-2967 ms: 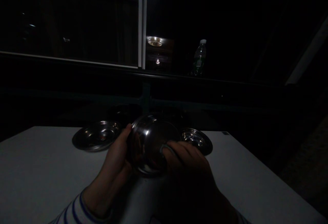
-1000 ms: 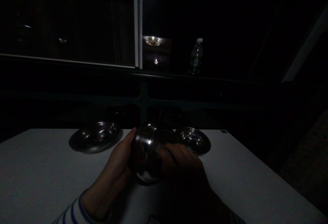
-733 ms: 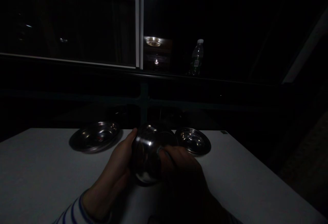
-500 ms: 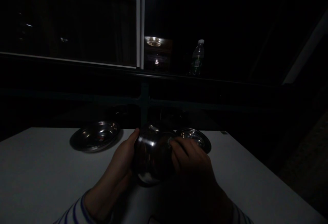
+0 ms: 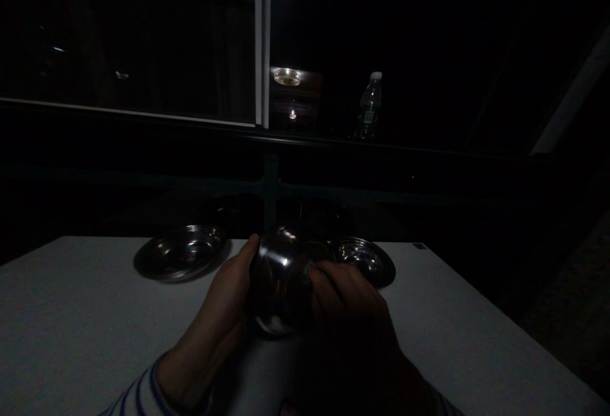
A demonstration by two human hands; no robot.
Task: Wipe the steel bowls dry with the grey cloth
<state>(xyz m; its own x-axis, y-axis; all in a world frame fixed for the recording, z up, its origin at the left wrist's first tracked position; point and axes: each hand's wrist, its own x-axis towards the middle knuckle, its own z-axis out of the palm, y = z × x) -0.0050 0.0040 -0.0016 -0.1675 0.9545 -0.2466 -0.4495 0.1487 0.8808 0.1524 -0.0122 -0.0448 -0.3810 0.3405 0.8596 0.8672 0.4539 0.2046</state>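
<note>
A shiny metal bowl point(image 5: 281, 276) is held above the table with its rounded outside facing me. My left hand point(image 5: 226, 295) grips its left side, thumb up along the rim and the other fingers underneath. Against the right part of the bowl's outer surface presses my right hand point(image 5: 350, 298), fingers bent and closed. A small greyish bit shows at those fingertips; it is too dark to make out what it is. The palm and lower fingers of my right hand are lost in shadow.
On the white table point(image 5: 95, 327), a wide metal dish point(image 5: 181, 254) lies at the back left and a smaller metal dish point(image 5: 365, 260) at the back right. A plastic bottle point(image 5: 369, 108) stands on the ledge beyond, near a window frame point(image 5: 260, 41). The room is very dark.
My right hand has slid slightly left and down across the bowl's surface. My left hand keeps its hold; the bowl has barely shifted.
</note>
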